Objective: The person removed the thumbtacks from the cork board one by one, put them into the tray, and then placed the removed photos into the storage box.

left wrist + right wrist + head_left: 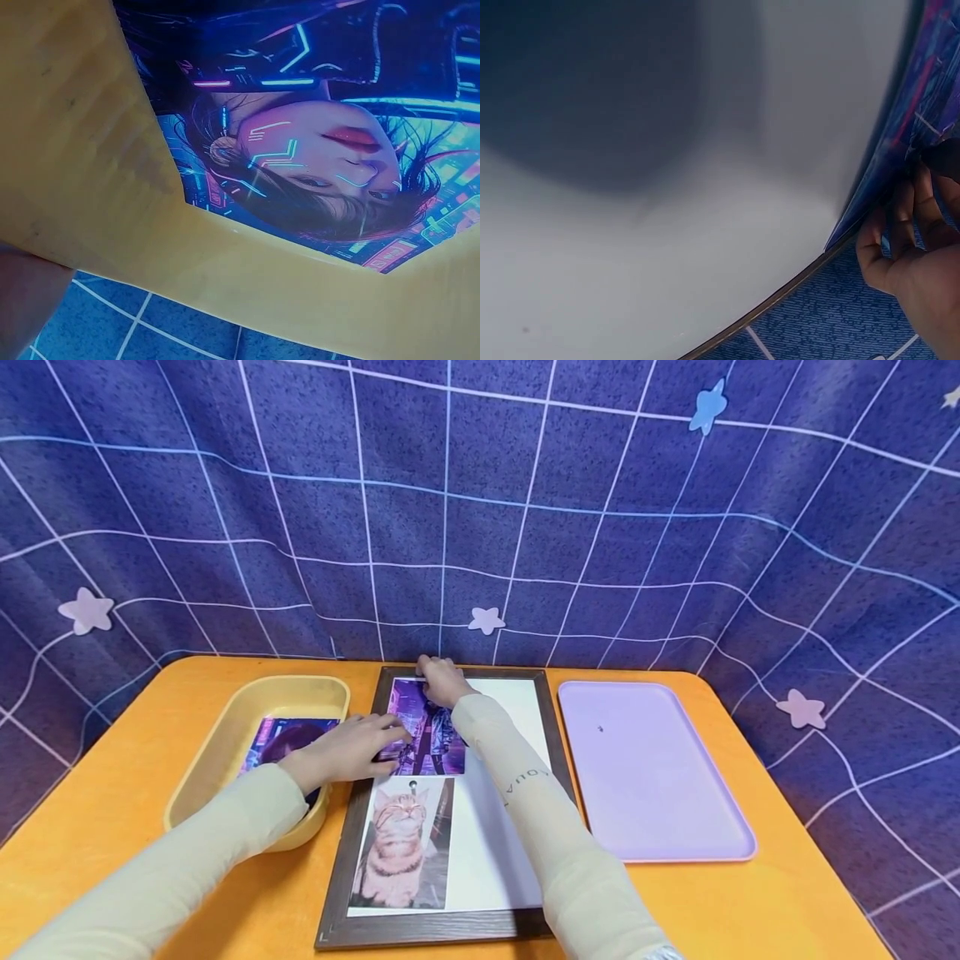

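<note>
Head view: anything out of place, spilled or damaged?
One oddity: a small dark speck on the purple tray, toward its far left, alone on an otherwise plain surface. Too small to tell whether it's a pin or a mark. No spill or visible damage on the board or cat print.

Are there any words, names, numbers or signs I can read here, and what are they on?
Nothing reads for sure.
Right sleeve: dark letters, maybe an "O", the rest too small and slanted to read.
Picture in the box, the yellow box: pink sign, too blurred to read.
Top picture: any signs are too small to read.
</note>
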{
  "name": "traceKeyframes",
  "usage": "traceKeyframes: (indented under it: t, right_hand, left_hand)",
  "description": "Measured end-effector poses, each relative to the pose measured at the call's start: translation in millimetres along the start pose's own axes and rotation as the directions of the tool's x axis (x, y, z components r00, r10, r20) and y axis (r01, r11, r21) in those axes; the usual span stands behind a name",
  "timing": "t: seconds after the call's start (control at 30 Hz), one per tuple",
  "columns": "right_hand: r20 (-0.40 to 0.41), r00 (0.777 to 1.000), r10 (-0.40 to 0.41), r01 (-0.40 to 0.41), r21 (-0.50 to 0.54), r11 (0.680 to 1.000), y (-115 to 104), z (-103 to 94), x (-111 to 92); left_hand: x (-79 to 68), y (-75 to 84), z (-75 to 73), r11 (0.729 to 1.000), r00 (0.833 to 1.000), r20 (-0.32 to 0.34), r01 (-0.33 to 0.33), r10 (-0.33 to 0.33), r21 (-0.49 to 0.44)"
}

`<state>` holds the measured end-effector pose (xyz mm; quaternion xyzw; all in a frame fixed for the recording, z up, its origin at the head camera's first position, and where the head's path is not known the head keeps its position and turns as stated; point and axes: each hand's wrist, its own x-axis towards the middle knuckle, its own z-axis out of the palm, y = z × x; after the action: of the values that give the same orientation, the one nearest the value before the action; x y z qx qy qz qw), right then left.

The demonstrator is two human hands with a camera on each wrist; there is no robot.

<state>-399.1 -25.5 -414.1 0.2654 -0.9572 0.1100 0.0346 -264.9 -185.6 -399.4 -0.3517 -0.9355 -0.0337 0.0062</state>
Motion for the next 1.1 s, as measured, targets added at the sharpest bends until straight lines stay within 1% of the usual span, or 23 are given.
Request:
traceKeyframes:
  t: [0.2, 0.37, 0.63, 0.93, 1.1]
  right_hand:
    - [0.003, 1.000, -0.005, 0.005, 0.009, 1.000, 0.9, -0.5, -0.5]
    - [0.015, 1.000, 0.005, -0.005, 0.048, 0.999, 1.2, -2.7, -2.1]
    - [0.001, 1.000, 0.008, -0.008, 0.091, 0.996, 2.2, -4.9, -3.6]
    - [0.028, 0.999, 0.032, -0.034, 0.078, 0.996, -0.3, -4.6, -2.7]
    - [0.020, 0.999, 0.036, -0.037, 0.062, 0.997, -0.5, -2.5, -1.7]
  left_hand:
    - [-0.7, 1.0, -1.5, 1.000, 1.000, 0.001, 0.005, -0.005, -0.008]
    - [-1.0, 0.9, -1.1, 1.000, 1.000, -0.001, 0.003, -0.003, -0.005]
    - [-0.5, 0.6, -0.3, 1.000, 1.000, -0.004, 0.003, -0.003, -0.006]
    - [-0.6, 0.8, -1.1, 1.000, 1.000, -0.007, -0.005, 0.005, -0.001]
    - [-1.0, 0.0, -0.4, 1.000, 1.000, -0.018, -0.021, 0.021, 0.011]
